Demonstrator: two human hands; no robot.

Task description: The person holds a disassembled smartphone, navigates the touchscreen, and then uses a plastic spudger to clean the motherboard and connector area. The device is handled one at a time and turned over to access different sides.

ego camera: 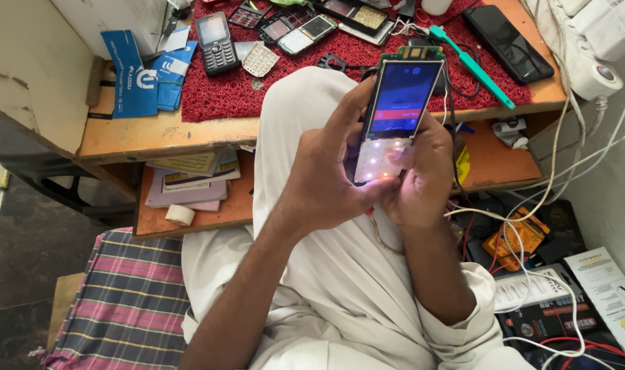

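Holding the bare phone board (393,116) up over the lap, the person grips it with both hands, and the little screen glows blue with a red bar while tiny lights shine on the white key pad below it. Far to the left, blue paper packets (136,75) lie at the edge of the wooden desk (127,140), and a roll of white tape (179,214) sits on the shelf under it. A black button phone (216,42) rests on the red mat (223,92), well apart from the hands. The left hand (326,171) is curled about the left edge of the board, with the thumb pressed near the bottom of the key pad. The right hand (422,175) is curled about the right edge, and its thumb lies on the white pad. To do this step well, I think both hands should hold the board only by its edges, keep it level, and press softly, one spot at a time. The thin wires (477,212) hanging under the right hand could tug or snag, so they need slack. A green toothbrush (471,65) and a dark flat phone (508,42) lie on the desk to the right.
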